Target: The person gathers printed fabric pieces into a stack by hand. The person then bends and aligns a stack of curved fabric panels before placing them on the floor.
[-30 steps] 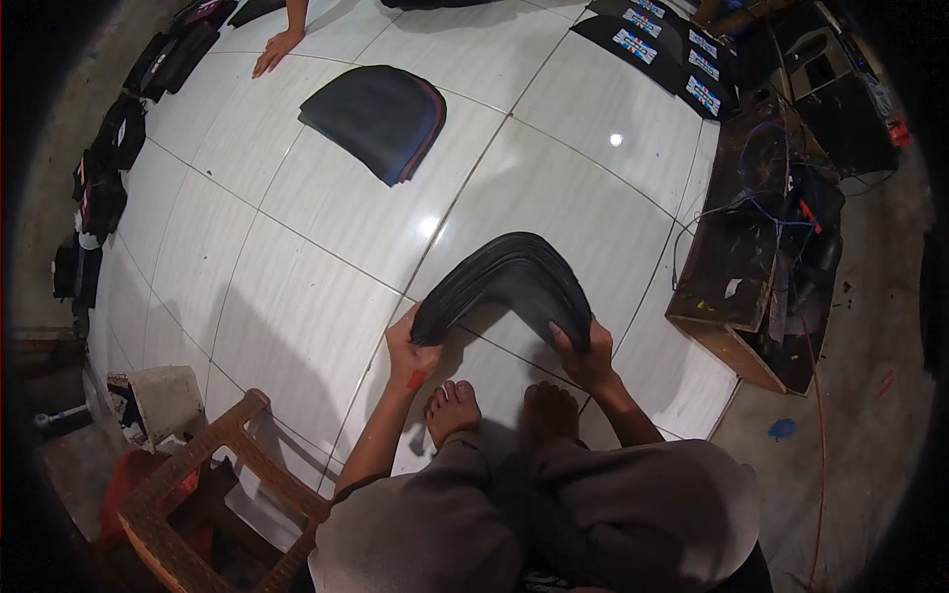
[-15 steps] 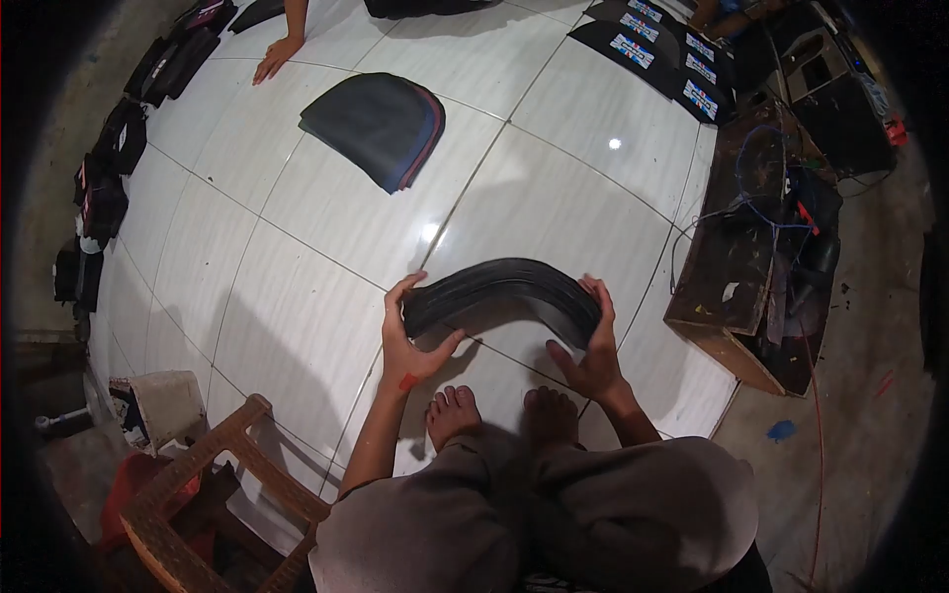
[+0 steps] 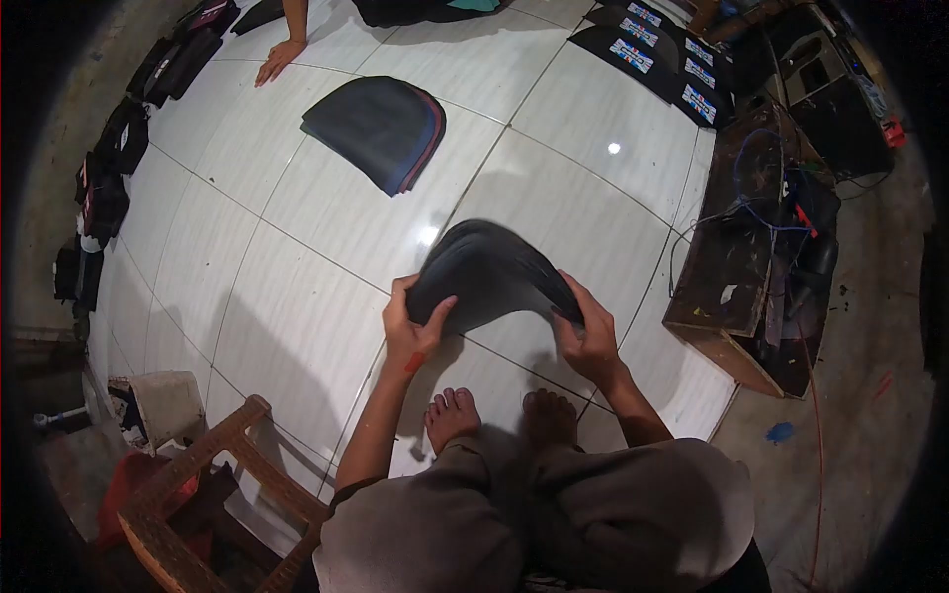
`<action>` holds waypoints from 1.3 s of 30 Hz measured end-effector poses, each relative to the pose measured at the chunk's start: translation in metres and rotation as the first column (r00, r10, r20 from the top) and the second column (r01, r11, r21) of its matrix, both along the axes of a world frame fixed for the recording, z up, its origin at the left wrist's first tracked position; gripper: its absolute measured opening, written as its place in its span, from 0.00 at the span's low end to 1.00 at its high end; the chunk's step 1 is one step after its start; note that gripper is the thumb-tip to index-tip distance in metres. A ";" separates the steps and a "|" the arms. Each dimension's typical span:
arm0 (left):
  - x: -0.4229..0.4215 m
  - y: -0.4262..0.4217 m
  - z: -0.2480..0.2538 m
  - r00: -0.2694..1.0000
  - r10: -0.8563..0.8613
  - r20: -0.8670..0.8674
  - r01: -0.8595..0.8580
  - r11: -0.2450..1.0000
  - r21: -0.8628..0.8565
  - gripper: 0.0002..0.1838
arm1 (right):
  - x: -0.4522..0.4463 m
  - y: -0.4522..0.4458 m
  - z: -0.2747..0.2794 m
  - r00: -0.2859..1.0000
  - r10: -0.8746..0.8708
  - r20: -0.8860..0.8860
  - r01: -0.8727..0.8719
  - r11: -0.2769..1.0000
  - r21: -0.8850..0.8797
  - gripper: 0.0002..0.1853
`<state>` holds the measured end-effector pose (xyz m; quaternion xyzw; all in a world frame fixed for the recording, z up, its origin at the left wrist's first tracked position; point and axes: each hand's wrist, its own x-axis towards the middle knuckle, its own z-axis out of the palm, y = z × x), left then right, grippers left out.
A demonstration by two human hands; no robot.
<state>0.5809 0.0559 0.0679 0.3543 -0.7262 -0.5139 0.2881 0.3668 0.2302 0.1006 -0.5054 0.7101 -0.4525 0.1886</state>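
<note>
Black stack (image 3: 479,272): thin sheets, bowed into an arch over floor (image 3: 326,227), ends in left hand (image 3: 413,331) and right hand (image 3: 590,341).

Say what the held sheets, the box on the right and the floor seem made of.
Held sheets: perhaps rubber, foam or faux leather, fairly matte black; the stack bows smoothly.
Box: probably wooden board, dark and scuffed, with a paler brown edge.
Floor: likely glazed tile, pale and glossy, with joint lines and bright reflections.

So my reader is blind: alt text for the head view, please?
A person's left hand and right hand hold a curved dark stack over white floor tiles; beyond lies a black pile with blue and red edges.
</note>
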 end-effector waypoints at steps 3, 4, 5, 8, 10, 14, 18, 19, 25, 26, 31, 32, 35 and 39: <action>-0.001 0.015 -0.002 0.974 0.055 -0.219 -0.070 0.996 -0.061 0.26 | 0.013 0.006 0.007 0.980 -0.082 -0.181 0.062 0.992 -0.114 0.31; 0.003 0.020 0.005 0.978 0.080 -0.193 -0.080 0.997 0.009 0.33 | 0.019 0.005 0.010 0.981 -0.080 -0.177 0.061 0.992 -0.112 0.31; 0.001 0.017 0.015 0.978 0.083 -0.190 -0.083 0.997 0.009 0.33 | 0.025 0.002 0.015 0.966 -0.176 -0.190 0.148 0.977 -0.151 0.31; 0.008 0.002 0.004 0.996 -0.089 -0.014 0.087 0.990 -0.110 0.41 | 0.020 0.006 0.007 0.979 -0.202 -0.003 0.201 0.978 -0.046 0.30; 0.007 -0.001 0.004 0.991 -0.129 0.043 0.133 0.986 -0.099 0.38 | 0.007 0.001 0.003 0.996 -0.034 -0.082 0.035 0.999 0.008 0.31; -0.003 0.014 0.026 0.997 -0.053 -0.048 0.041 0.973 -0.225 0.27 | 0.016 0.013 0.016 0.983 -0.115 -0.140 0.112 0.993 -0.034 0.34; -0.008 0.008 0.034 0.998 0.042 -0.049 -0.056 0.947 -0.317 0.21 | 0.023 0.003 0.006 0.982 -0.094 -0.166 0.076 0.991 -0.114 0.36; -0.006 0.005 0.030 0.999 -0.047 -0.001 0.046 0.984 -0.169 0.23 | 0.015 0.005 0.010 0.980 -0.097 -0.173 0.077 0.990 -0.119 0.36; 0.001 0.015 0.044 0.999 -0.032 -0.001 0.031 0.967 -0.251 0.21 | 0.015 0.027 0.006 0.993 0.021 -0.114 -0.032 0.995 -0.091 0.40; -0.003 0.015 0.046 0.998 -0.002 -0.061 -0.022 0.925 -0.380 0.23 | 0.012 0.025 0.004 0.992 0.023 -0.125 -0.036 0.994 -0.100 0.40; 0.000 -0.009 0.044 0.929 -0.184 0.320 0.171 0.983 0.069 0.26 | -0.004 0.009 0.035 0.991 -0.039 0.125 -0.012 0.925 0.380 0.32; -0.005 -0.020 0.050 0.928 -0.238 0.287 0.208 0.970 0.129 0.26 | -0.009 0.001 0.046 0.987 -0.033 0.158 -0.040 0.897 0.440 0.32; -0.010 -0.041 0.031 0.888 -0.373 0.268 0.287 0.907 0.309 0.30 | -0.034 -0.014 0.011 0.963 0.022 0.270 -0.156 0.860 0.485 0.34; -0.001 -0.047 -0.030 0.683 -0.364 0.633 0.232 0.930 0.285 0.48 | -0.047 -0.016 -0.028 0.869 -0.116 0.480 -0.247 0.740 0.626 0.38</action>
